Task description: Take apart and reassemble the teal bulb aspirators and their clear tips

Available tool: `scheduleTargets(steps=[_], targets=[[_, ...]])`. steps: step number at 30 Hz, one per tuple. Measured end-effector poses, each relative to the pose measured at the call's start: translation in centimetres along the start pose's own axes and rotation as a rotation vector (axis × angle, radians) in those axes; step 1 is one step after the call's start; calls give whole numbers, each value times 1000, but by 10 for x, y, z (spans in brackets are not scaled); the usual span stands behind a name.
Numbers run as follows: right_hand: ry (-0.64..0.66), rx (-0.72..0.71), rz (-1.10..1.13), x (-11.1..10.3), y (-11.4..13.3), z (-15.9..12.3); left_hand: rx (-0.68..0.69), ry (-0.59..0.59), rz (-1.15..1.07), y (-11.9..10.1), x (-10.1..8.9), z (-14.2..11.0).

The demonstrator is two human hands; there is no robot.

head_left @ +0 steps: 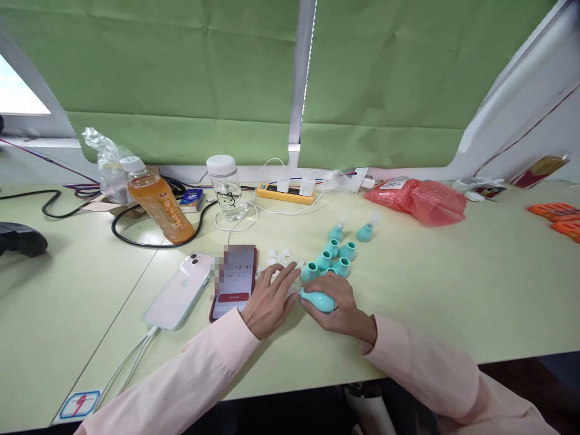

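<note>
My right hand is closed around a turquoise squeeze bulb that lies on its side just above the table, its narrow end facing left. Close to that end is my left hand, fingers stretched out and apart. Its fingertips are beside a pile of small whitish translucent pieces; whether it touches one cannot be made out. Behind my right hand stand several turquoise bulbs with open necks. Farther back, two turquoise bulbs carry clear tips on their necks.
Left of my hands lie a phone with a lit timer and a white phone on cables. Behind them are an orange drink bottle, a clear lidded bottle and a yellow power strip. A red bubble-wrap package lies at the back right.
</note>
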State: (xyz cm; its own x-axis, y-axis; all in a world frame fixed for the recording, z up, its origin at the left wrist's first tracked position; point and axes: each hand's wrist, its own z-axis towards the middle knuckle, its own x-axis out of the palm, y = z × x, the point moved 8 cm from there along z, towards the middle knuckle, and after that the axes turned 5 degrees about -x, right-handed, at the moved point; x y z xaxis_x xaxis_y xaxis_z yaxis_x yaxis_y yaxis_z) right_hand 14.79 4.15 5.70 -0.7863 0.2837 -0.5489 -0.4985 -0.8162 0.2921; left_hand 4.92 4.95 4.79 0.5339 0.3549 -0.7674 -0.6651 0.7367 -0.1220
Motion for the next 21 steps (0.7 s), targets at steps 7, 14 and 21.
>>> scheduleTargets(steps=[7, 14, 21], targets=[[-63, 63, -6, -1, -8, -3, 7, -65, -203, 5, 4, -6], [-106, -12, -90, -7, -6, -1, -57, -251, -264, 23, -8, -9], [-6, -55, -93, 3, -1, -3, -167, 30, -44, 44, 21, -5]])
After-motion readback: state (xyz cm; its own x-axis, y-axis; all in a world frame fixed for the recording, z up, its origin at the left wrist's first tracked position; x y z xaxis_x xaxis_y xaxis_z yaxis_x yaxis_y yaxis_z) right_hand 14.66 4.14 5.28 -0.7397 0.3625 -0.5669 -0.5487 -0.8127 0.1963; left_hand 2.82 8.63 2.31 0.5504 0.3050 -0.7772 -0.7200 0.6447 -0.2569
